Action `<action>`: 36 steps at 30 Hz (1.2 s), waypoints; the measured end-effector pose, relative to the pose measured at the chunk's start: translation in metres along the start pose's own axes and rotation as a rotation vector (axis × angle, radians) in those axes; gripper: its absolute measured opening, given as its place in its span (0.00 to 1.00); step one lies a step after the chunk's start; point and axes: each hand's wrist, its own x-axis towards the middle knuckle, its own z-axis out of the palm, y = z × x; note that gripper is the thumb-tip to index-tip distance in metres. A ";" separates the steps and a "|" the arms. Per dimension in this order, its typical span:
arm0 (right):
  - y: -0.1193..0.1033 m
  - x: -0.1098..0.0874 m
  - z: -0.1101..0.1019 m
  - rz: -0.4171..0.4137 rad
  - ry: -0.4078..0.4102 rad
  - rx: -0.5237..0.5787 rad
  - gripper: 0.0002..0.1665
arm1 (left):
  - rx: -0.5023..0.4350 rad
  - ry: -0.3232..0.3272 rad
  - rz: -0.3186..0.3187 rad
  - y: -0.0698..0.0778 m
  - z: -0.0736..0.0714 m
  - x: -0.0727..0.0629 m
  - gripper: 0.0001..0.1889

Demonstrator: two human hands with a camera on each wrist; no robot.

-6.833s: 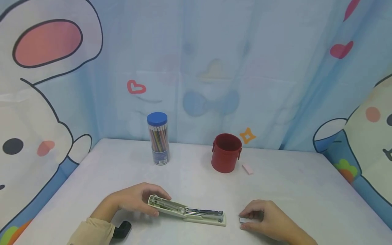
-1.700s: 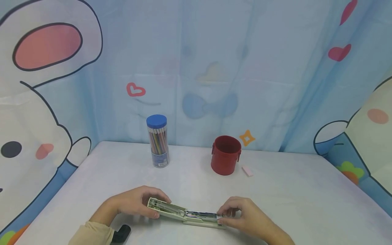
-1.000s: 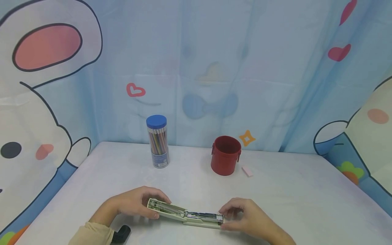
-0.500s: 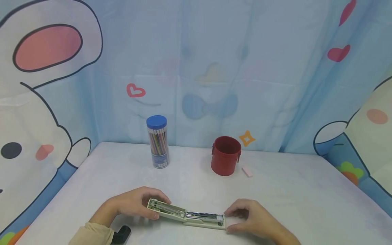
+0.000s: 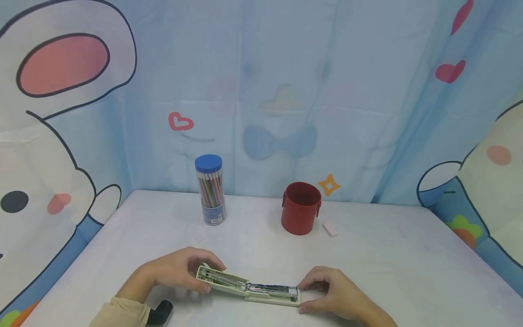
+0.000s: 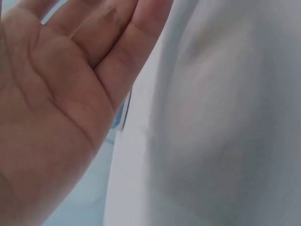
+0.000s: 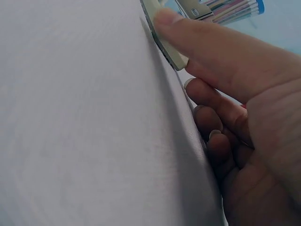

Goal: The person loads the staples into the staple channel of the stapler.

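Note:
A pale green stapler [image 5: 267, 299] lies on the table, its top cover [image 5: 224, 280] swung back and its metal magazine exposed. My left hand [image 5: 178, 269] grips the end of the raised cover between thumb and fingers. At the front end of the base, my right hand [image 5: 333, 290] pinches the sides with thumb and index finger. A short silvery strip of staples [image 5: 293, 291] shows at the front of the magazine. The right wrist view shows the thumb [image 7: 188, 35] against the stapler base [image 7: 164, 44]. Only the palm and fingers appear in the left wrist view, without the stapler.
A clear tube of pencils [image 5: 212, 195] with a blue lid stands at the back left. Right of it are a red bucket [image 5: 300, 211] and a small pink eraser [image 5: 330, 229]. A patterned curtain [image 5: 278, 68] rises behind the white table [image 5: 388, 254].
My right hand has brought the staple strip left to the stapler and let go of it at the magazine's front. Its fingers now pinch the base end. The left hand stays nearly still.

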 end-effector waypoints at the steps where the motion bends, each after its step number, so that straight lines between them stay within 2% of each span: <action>1: 0.000 0.000 0.000 -0.001 0.002 -0.002 0.18 | 0.006 0.003 0.009 0.000 -0.001 -0.001 0.23; 7: 0.000 0.001 0.001 0.014 -0.002 0.017 0.17 | 0.003 0.000 0.030 0.000 -0.001 -0.001 0.23; 20: 0.000 0.000 0.002 0.024 -0.006 0.049 0.15 | -0.013 0.033 0.011 0.005 0.001 0.001 0.21; 25: -0.001 0.001 0.003 0.056 -0.019 0.042 0.15 | 0.019 0.071 0.051 0.007 0.003 0.002 0.20; 36: -0.004 0.001 0.003 0.065 -0.018 0.029 0.14 | 0.066 0.168 0.165 0.010 0.009 0.009 0.22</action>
